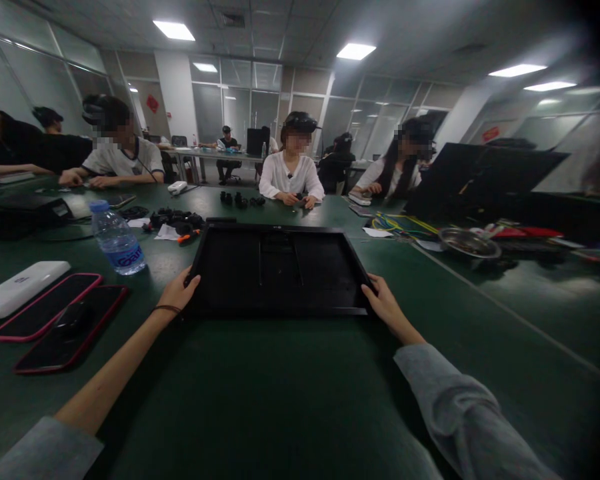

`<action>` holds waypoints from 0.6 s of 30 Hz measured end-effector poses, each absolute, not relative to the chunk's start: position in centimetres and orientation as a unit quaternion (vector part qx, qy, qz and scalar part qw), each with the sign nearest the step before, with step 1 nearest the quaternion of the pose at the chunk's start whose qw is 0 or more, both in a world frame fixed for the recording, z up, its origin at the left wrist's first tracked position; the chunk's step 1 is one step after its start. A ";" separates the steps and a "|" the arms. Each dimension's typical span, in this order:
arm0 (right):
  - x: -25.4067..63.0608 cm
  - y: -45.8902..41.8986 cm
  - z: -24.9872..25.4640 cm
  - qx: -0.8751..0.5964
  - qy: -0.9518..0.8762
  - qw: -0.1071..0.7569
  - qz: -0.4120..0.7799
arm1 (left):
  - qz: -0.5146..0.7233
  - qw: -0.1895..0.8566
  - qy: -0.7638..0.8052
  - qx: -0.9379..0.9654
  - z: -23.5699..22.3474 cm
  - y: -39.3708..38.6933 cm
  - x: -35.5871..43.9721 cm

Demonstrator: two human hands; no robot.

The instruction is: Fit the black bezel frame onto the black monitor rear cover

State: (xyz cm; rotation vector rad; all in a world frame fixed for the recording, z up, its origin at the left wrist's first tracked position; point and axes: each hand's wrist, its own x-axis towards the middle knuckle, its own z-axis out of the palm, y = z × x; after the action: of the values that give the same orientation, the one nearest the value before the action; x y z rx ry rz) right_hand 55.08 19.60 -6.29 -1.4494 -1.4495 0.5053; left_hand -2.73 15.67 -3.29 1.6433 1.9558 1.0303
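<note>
A black monitor casing [230, 267], wide and shallow with a raised rim, is in front of me over the green table. A small light mark sits at the middle of its far edge, and a rectangular bracket shape shows inside it. My left hand [177, 292] grips its left side, thumb on top of the rim. On the opposite side my right hand [381, 300] holds the right rim in the same way. The fingers beneath the casing are hidden on both hands. Whether its underside touches the table I cannot tell.
Left of the casing stand a water bottle [117, 240], a white power bank [25, 288] and two red-edged phones [50, 307], one under a black mouse [74, 319]. Cables [175, 220] lie behind. At right are a metal bowl [470, 243] and a large black panel [480, 180]. People sit opposite.
</note>
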 end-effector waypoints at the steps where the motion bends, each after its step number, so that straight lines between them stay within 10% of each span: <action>1: 55.1 19.6 -6.4 -0.598 -0.597 0.495 0.202 | 0.366 0.195 0.698 0.584 -3.3 15.7 -2.7; 18: 55.5 19.4 -6.5 -0.592 -0.587 0.493 0.247 | 0.310 0.121 0.728 0.599 -1.7 14.4 -1.3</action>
State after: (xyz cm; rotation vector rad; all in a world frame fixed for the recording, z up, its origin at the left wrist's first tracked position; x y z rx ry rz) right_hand 55.49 19.43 -6.55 -1.4370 -1.4236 0.5992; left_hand -1.32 14.44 -1.65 1.7506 2.1268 0.9062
